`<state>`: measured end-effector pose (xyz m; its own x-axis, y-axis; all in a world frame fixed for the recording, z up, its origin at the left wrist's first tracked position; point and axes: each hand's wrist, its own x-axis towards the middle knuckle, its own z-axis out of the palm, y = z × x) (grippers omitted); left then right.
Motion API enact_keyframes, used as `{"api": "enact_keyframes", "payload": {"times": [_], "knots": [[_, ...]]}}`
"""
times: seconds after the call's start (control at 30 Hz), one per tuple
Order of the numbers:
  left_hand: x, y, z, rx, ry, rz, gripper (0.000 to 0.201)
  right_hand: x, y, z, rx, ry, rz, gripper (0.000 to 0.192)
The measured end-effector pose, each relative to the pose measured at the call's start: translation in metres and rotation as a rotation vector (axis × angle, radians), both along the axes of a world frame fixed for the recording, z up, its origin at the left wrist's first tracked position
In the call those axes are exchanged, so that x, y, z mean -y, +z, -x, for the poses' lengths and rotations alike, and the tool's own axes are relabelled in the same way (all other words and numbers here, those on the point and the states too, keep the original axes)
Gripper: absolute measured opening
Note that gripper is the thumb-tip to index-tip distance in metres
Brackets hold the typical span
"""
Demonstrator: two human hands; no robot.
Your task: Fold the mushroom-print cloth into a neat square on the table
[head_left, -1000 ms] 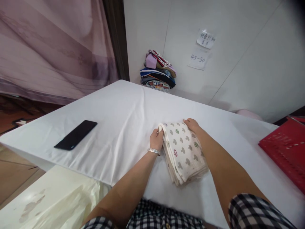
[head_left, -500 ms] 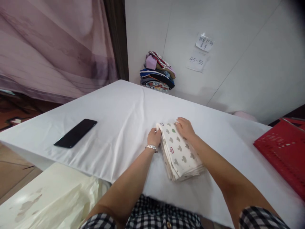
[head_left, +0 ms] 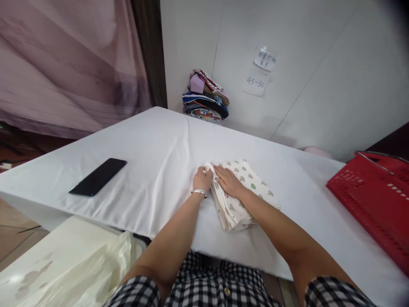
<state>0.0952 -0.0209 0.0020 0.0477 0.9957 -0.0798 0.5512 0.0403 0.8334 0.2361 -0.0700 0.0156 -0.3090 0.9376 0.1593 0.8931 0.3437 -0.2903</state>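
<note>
A folded cream cloth (head_left: 252,187) with grey and green prints lies on the white-covered table (head_left: 153,162) in front of me. My left hand (head_left: 202,179), with a silver bracelet on the wrist, grips the cloth's far left corner. My right hand (head_left: 227,181) lies flat, palm down, on top of the cloth close beside the left hand, its fingers spread and pressing the fabric.
A black phone (head_left: 98,176) lies on the table to the left. A red plastic basket (head_left: 373,196) stands at the right edge. A pile of folded coloured clothes (head_left: 205,97) sits at the far corner by the wall. A cream plastic bag (head_left: 70,264) is below left.
My right hand slid from the cloth's far right corner leftwards across the top, ending flat beside my left hand. The view shifted slightly to the right.
</note>
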Motion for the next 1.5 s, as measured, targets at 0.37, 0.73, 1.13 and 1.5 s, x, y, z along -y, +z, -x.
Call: {"api": "enact_keyframes", "payload": {"times": [0.37,0.73,1.13,1.5], "knots": [[-0.005,0.004,0.004,-0.009,-0.017,0.03,0.046,0.001,0.002,0.004,0.074,0.001,0.033,0.049],[-0.007,0.002,0.004,-0.082,-0.033,0.011,0.043,0.086,0.014,0.013,0.02,0.045,0.177,0.059],[-0.002,0.004,0.009,-0.041,0.028,-0.036,0.049,0.164,-0.015,0.022,0.096,-0.011,-0.219,0.051],[0.016,-0.003,0.021,-0.014,-0.025,-0.313,0.049,0.161,-0.015,0.02,0.02,0.005,-0.271,0.051]]}}
